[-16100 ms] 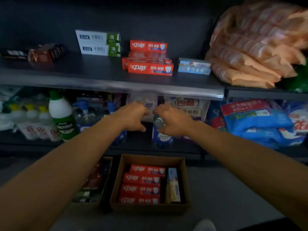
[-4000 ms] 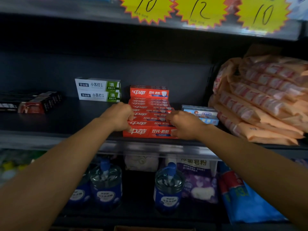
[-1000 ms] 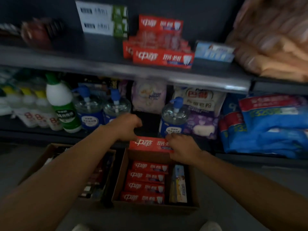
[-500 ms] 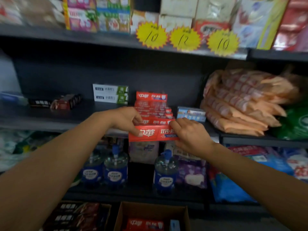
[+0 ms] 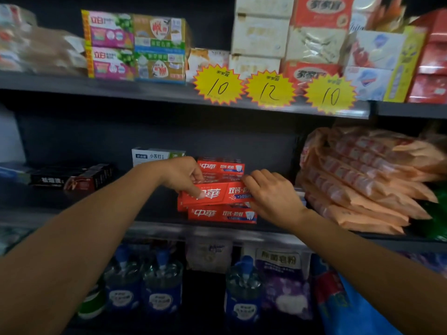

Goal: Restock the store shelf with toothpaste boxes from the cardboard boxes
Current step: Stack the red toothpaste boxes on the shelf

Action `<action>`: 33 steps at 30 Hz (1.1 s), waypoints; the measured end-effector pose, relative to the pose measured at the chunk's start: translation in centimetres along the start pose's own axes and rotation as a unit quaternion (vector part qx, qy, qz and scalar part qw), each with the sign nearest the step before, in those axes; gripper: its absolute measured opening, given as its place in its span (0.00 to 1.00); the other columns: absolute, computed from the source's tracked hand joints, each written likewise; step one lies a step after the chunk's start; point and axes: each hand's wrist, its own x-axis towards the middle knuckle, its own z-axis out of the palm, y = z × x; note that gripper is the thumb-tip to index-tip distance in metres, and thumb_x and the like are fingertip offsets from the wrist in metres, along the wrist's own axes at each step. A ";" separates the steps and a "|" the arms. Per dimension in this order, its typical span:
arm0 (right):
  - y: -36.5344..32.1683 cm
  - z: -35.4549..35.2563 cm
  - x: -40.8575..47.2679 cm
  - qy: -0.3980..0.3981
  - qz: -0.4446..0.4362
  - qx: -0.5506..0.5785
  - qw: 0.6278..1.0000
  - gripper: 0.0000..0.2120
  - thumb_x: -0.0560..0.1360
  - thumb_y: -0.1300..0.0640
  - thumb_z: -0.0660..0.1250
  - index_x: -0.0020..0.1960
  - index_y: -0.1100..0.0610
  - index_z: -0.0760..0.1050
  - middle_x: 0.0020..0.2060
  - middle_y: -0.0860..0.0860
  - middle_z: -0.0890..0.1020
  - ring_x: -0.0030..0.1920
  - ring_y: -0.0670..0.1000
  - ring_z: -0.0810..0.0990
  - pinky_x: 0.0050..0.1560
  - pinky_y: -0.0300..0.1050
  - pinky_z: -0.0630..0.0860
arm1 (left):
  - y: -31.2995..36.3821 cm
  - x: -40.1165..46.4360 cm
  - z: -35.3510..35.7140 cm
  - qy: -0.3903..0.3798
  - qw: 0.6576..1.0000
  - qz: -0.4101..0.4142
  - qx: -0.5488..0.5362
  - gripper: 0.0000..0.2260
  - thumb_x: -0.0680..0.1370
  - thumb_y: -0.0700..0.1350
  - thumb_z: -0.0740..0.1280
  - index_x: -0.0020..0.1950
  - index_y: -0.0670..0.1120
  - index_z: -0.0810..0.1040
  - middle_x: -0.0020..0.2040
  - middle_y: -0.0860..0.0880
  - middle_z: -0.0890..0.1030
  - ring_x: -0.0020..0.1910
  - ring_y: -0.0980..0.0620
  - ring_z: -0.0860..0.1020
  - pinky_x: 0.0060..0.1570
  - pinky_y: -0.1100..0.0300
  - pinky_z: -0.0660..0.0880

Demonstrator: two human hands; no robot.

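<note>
A red toothpaste box (image 5: 219, 193) is held level over the middle shelf (image 5: 154, 227), one hand at each end. My left hand (image 5: 185, 175) grips its left end and my right hand (image 5: 273, 194) grips its right end. Under and behind it sits a stack of red toothpaste boxes (image 5: 221, 213) of the same kind, with one box standing at the back (image 5: 221, 166). The cardboard boxes are out of view below.
White and green toothpaste boxes (image 5: 154, 155) stand left of the stack and dark boxes (image 5: 72, 177) lie further left. Orange packs (image 5: 362, 182) fill the shelf's right side. Yellow price tags (image 5: 269, 89) hang above. Pump bottles (image 5: 145, 286) stand on the shelf below.
Both hands have lifted the red box from the cardboard box on the floor up to the middle shelf and moved it in over the stack. The view has tilted upward.
</note>
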 end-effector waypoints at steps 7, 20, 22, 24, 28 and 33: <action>2.5 3.0 2.6 -0.129 0.125 0.135 0.974 0.32 0.69 0.46 0.73 0.67 0.54 0.65 0.62 0.50 0.73 0.60 0.51 0.72 0.55 0.49 0.74 | -2.4 4.5 0.2 0.054 0.998 -0.001 0.026 0.11 0.72 0.46 0.74 0.52 0.50 0.78 0.50 0.53 0.81 0.52 0.54 0.79 0.59 0.50 0.75; 8.7 10.8 9.2 -0.252 0.187 0.271 0.910 0.17 0.70 0.57 0.75 0.55 0.60 0.77 0.52 0.51 0.80 0.49 0.46 0.76 0.48 0.40 0.72 | -6.8 15.2 -1.1 0.065 0.997 0.002 0.037 0.20 0.70 0.47 0.76 0.61 0.48 0.77 0.57 0.51 0.79 0.57 0.52 0.76 0.62 0.49 0.73; 9.4 12.5 10.0 -0.248 0.190 0.266 0.912 0.17 0.70 0.57 0.75 0.55 0.60 0.77 0.52 0.51 0.80 0.49 0.47 0.76 0.48 0.40 0.72 | -7.7 17.1 -1.1 0.072 0.997 -0.001 0.041 0.21 0.70 0.47 0.76 0.61 0.47 0.77 0.58 0.51 0.78 0.58 0.52 0.75 0.62 0.50 0.72; 10.1 14.5 10.6 -0.245 0.196 0.263 0.912 0.17 0.70 0.57 0.75 0.56 0.59 0.77 0.53 0.51 0.80 0.52 0.48 0.78 0.49 0.42 0.74 | -8.5 19.1 -0.9 0.077 0.996 -0.004 0.039 0.22 0.69 0.48 0.76 0.61 0.47 0.77 0.59 0.50 0.78 0.58 0.51 0.76 0.63 0.49 0.72; 11.3 18.0 11.3 -0.247 0.213 0.264 0.908 0.18 0.69 0.57 0.76 0.56 0.59 0.77 0.53 0.52 0.80 0.54 0.50 0.79 0.54 0.44 0.77 | -9.9 22.6 -0.2 0.082 0.996 -0.005 0.020 0.21 0.69 0.48 0.76 0.60 0.48 0.79 0.58 0.50 0.80 0.56 0.50 0.78 0.62 0.46 0.72; 12.0 21.4 11.8 -0.263 0.208 0.247 0.909 0.15 0.69 0.58 0.75 0.54 0.59 0.78 0.53 0.52 0.80 0.54 0.51 0.79 0.57 0.48 0.77 | -10.9 25.8 0.9 0.090 0.996 -0.019 0.021 0.21 0.70 0.47 0.76 0.61 0.47 0.79 0.57 0.50 0.80 0.57 0.50 0.78 0.62 0.50 0.72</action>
